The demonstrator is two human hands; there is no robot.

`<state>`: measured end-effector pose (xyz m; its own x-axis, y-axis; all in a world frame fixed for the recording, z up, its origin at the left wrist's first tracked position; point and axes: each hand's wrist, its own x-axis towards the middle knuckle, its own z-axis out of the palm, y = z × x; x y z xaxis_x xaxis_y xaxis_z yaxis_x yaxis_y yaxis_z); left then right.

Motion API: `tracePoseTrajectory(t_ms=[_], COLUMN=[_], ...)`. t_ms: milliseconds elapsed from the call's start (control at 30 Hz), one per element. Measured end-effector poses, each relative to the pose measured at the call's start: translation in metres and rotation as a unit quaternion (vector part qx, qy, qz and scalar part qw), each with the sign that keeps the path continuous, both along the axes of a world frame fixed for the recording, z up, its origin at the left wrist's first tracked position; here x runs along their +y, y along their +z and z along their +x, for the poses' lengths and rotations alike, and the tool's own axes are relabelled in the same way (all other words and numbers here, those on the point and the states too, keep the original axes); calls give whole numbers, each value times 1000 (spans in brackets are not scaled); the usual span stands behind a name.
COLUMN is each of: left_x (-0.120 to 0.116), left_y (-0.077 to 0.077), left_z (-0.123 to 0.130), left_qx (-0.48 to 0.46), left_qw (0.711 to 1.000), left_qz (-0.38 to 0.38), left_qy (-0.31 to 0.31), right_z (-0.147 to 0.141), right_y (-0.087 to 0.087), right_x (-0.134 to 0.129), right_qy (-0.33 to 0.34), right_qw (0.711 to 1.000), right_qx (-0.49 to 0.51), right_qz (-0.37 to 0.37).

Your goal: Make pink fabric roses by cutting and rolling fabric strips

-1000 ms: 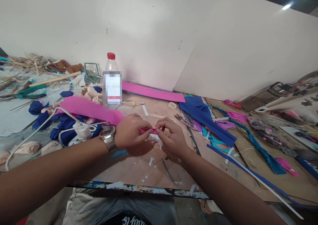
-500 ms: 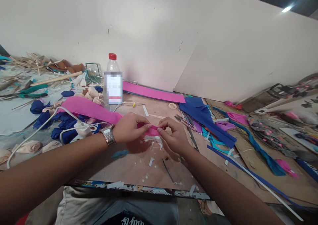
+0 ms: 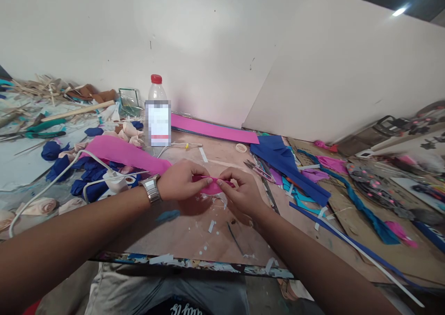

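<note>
A small piece of bright pink paper or fabric (image 3: 210, 188) is pinched between both hands above the table. My left hand (image 3: 183, 179), with a metal watch (image 3: 151, 189) on its wrist, grips it by thumb and fingers. From the other side my right hand (image 3: 239, 189) pinches it close to the left thumb, so the fingertips nearly meet. A long pink strip (image 3: 121, 152) lies to the left, its end reaching behind my left hand. Which material the pink piece is made of, I cannot tell.
Left are a white cable (image 3: 52, 185), blue bundles (image 3: 88, 171), cream rolled roses (image 3: 45, 206) and green-handled pliers (image 3: 45, 128). A red-capped bottle (image 3: 158, 92) stands behind. Small scissors (image 3: 257, 169), a blue strip pile (image 3: 288, 166) and a thin white stick (image 3: 375, 259) lie right.
My two thumbs have come closer together on the pink piece, and part of it now shows under the right fingers. The view has shifted very slightly.
</note>
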<state>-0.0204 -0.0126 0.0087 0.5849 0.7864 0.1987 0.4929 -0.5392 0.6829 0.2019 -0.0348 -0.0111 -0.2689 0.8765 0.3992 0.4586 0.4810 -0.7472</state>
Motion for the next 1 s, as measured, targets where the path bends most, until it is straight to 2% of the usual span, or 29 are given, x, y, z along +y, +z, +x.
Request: tracePoseTrajectory(t_ms=[433,667,767,1000], left_x=[4,1,1,3], left_y=[-1,-2,-2,-4], left_z=[-1,2,2,2], left_qx=[-56,-11,-19,-21], left_qw=[996,999,998,997], left_qz=[-43,-37,-59,-66], left_qy=[-50,-22,-17,-32], right_z=[-2,-1,-2,-4], right_y=[5,2,2,0], right_x=[-2,-2,-4,-6], right_qy=[-17,0,9,-2], right_qw=[1000,1000,1000,1000], right_qx=[16,-4,-8,0], right_qz=[-15,-15,-13,-21])
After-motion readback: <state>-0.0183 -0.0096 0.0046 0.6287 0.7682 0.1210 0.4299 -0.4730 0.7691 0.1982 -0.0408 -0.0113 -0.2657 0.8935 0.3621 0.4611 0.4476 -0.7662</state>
